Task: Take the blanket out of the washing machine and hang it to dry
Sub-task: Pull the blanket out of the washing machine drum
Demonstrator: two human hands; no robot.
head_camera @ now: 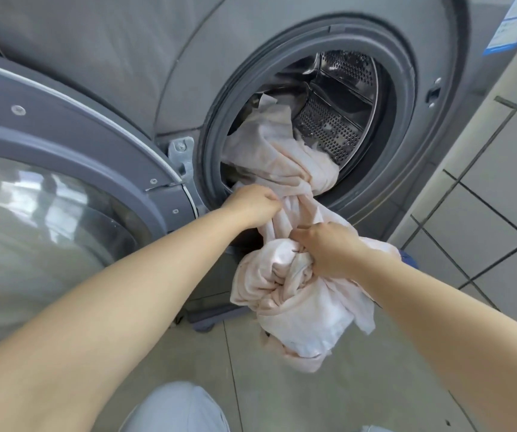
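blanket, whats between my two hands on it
In the head view, only a twisted stretch of the blanket runs between the left hand and the right hand; both grip it.

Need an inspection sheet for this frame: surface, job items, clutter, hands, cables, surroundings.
Surface: grey tiled floor, bare where visible.
Job's things: pale pink blanket partly out of the drum, its bunched end hanging over the rubber seal; washing machine door swung open at left.
Clutter: nothing seen.
Hands: left hand grips the blanket at the opening; right hand grips the bunch below.
Cables: nothing seen.
Surroundings: tiled wall at right; label on the machine.
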